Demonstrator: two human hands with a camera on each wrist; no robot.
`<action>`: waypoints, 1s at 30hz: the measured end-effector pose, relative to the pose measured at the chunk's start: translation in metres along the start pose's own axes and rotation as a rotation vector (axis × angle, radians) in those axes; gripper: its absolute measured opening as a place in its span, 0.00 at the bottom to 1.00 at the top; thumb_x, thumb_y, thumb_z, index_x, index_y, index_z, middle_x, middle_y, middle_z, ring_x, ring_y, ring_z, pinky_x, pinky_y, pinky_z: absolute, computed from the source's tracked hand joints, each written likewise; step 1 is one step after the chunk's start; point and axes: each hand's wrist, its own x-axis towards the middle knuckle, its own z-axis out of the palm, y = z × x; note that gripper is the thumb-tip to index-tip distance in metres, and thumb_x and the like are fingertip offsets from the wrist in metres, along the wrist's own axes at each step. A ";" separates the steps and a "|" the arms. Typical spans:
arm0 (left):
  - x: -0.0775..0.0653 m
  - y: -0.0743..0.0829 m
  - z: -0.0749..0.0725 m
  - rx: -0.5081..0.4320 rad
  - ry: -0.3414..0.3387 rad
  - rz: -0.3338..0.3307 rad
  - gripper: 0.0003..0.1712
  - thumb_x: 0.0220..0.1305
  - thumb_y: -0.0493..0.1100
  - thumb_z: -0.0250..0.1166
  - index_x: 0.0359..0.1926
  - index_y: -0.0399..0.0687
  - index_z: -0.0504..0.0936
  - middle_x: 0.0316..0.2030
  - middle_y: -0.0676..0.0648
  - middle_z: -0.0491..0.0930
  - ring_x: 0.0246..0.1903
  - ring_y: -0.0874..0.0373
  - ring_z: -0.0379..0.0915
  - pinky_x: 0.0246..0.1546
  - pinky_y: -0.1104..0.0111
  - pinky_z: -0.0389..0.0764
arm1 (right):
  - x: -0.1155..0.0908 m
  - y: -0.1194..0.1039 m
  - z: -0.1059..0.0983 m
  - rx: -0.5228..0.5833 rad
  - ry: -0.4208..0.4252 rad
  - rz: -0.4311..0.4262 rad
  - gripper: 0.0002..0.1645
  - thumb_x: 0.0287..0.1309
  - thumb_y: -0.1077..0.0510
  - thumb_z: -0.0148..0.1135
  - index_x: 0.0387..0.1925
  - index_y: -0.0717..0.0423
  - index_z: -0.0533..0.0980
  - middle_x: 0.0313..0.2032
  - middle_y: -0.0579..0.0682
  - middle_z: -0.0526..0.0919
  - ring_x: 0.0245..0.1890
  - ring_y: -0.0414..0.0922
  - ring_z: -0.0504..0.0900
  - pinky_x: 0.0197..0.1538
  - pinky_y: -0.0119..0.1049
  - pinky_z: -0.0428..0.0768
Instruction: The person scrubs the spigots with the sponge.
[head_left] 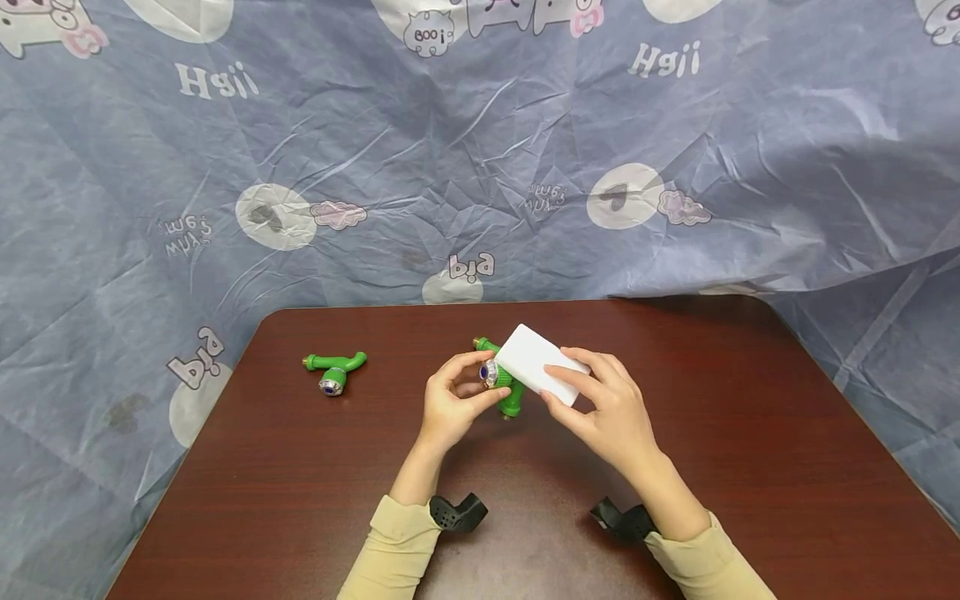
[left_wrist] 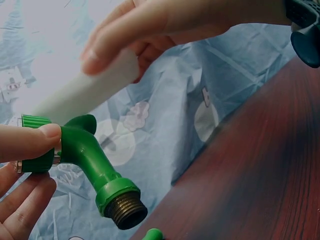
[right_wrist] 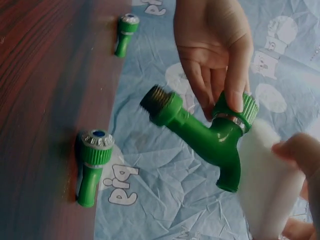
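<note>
Faucet [right_wrist: 207,145], green, held up off the tabletop [head_left: 300,500] near its middle, between the two hands. Inlet [left_wrist: 128,210] an open bore, dark inside; spout [right_wrist: 229,177] at the other end of the body.

Left hand [head_left: 450,404]: clamped on the faucet's knob [right_wrist: 248,111], thumb on one side, fingertips on the other, palm clear of it. Right hand [head_left: 611,408]: clamped on a white block [head_left: 528,357], thumb along the near edge, fingers curled over the upper face. Hands apart from each other, block overlapping the faucet beside the knob; actual contact cannot be told for certain. Forearms slant inward from the lower edge of the head view, pale cuffs [head_left: 397,533] below both wrists, a black wrist mount [head_left: 459,512] on each.

Materials: faucet body smooth, glossy, curved; knob ribbed, with silvery ring; inlet brass-coloured, threaded. Block matte, flat, rounded at the corners, blurred in the wrist views. Second faucet [head_left: 345,364], with blue-centred silvery cap, lies on the tabletop left of the hands; third faucet [right_wrist: 91,182], of like make, sits on it closer in, partly hidden in the head view. Tabletop dark red-brown, wood-grained. Backdrop [head_left: 450,150] behind: creased grey-blue sheet printed with cartoon shapes and lettering
</note>
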 end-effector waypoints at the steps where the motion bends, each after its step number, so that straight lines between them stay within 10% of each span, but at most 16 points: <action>1: 0.000 0.000 0.000 0.002 -0.001 0.000 0.27 0.40 0.20 0.71 0.47 0.24 0.77 0.41 0.31 0.77 0.35 0.56 0.78 0.34 0.57 0.83 | 0.000 0.000 0.000 -0.017 0.012 0.000 0.16 0.53 0.47 0.62 0.38 0.51 0.84 0.45 0.55 0.81 0.41 0.52 0.77 0.37 0.45 0.75; 30: 0.000 0.003 -0.003 0.024 0.048 -0.039 0.25 0.37 0.24 0.75 0.42 0.26 0.78 0.32 0.32 0.80 0.28 0.58 0.77 0.28 0.69 0.81 | 0.002 0.003 -0.002 0.026 0.058 0.025 0.15 0.49 0.49 0.65 0.37 0.50 0.85 0.45 0.54 0.82 0.42 0.52 0.77 0.39 0.42 0.73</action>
